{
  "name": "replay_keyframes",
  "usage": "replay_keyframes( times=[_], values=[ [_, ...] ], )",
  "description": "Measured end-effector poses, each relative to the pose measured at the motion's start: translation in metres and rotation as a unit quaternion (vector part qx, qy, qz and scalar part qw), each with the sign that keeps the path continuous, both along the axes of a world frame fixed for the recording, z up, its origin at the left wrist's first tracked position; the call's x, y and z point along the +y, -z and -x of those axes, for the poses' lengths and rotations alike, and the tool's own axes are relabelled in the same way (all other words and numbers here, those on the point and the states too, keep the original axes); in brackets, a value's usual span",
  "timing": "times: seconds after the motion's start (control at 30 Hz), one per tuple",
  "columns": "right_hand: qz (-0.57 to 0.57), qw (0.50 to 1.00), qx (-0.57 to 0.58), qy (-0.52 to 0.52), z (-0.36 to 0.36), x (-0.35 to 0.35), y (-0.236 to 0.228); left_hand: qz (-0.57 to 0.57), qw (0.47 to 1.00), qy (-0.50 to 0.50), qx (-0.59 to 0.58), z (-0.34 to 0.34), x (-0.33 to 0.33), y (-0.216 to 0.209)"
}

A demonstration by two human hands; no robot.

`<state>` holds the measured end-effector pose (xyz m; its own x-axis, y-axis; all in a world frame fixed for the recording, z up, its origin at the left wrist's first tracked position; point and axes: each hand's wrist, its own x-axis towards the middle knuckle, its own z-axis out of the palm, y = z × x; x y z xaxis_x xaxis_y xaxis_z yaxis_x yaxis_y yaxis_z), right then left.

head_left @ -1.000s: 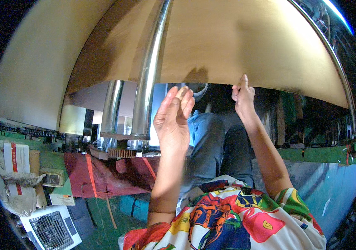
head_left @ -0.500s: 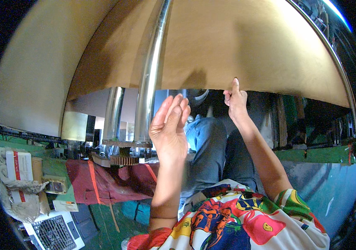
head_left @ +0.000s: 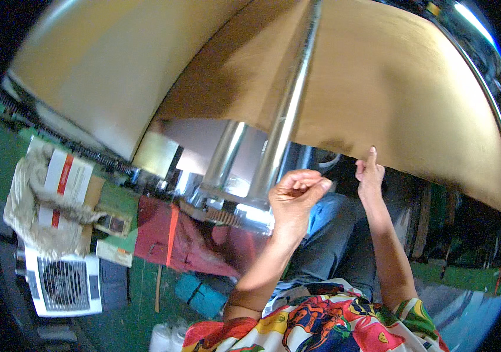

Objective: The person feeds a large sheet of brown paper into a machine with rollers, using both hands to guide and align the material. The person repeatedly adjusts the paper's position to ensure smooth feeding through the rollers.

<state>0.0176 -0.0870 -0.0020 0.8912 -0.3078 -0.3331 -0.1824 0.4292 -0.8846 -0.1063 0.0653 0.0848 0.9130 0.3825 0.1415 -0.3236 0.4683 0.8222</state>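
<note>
A large brown sheet (head_left: 344, 88) hangs down in front of me across metal rollers, its lower edge loose. My right hand (head_left: 371, 175) is at that edge; one finger stretches up against the sheet's face, while the others are bent below the edge. Further left, my left hand (head_left: 294, 193) is raised below the sheet, beside a shiny steel roller (head_left: 288, 105). Its fingers curl toward the thumb in a pinch, and anything between the tips is too small to make out. A shorter roller (head_left: 227, 149) stands left of it.
A toothed gear (head_left: 222, 216) sits at the roller ends, close to my left forearm. A maroon cloth (head_left: 203, 243) drapes over the green frame below. At left are a white carton (head_left: 68, 176), grey rags (head_left: 24, 199) and a white fan unit (head_left: 65, 284).
The view has swung, shifting the scene right and tilting it. My left hand's fingers have bent from upright to curled toward the thumb. My right hand stays at the sheet's edge.
</note>
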Motion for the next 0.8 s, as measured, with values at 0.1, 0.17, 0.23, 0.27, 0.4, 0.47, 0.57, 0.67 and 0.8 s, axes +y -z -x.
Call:
replay_keyframes(
  times=[0.1,0.17,0.23,0.27,0.4,0.47,0.57,0.67,0.8],
  values=[
    [0.031,0.998,-0.029,-0.044,0.004,-0.002,0.004,-0.091,0.993,-0.038,0.062,0.02,0.013,-0.014],
    [0.047,0.996,-0.048,-0.066,0.006,-0.003,0.003,-0.188,0.971,-0.134,0.07,0.033,0.023,-0.017],
    [0.076,0.991,-0.07,-0.084,0.008,-0.007,-0.002,-0.398,0.877,-0.265,0.045,0.043,0.037,-0.022],
    [0.077,0.99,-0.081,-0.09,0.007,-0.009,-0.004,-0.496,0.821,-0.281,0.003,0.047,0.049,-0.03],
    [0.006,0.994,-0.082,-0.075,0.004,-0.051,0.007,-0.666,0.678,-0.306,0.051,0.065,0.078,-0.034],
    [-0.066,0.993,-0.091,-0.047,0.004,-0.091,0.007,-0.7,0.64,-0.299,0.105,0.071,0.085,-0.029],
    [-0.042,0.995,-0.082,-0.023,0.005,-0.142,-0.007,-0.735,0.612,-0.262,0.126,0.072,0.078,-0.02],
    [-0.051,0.996,-0.067,0.029,0.006,-0.159,-0.029,-0.745,0.588,-0.283,0.138,0.066,0.074,-0.014],
    [-0.033,0.998,-0.062,0.004,0.001,-0.184,-0.016,-0.757,0.571,-0.288,0.135,0.065,0.071,-0.011]
  ],
)
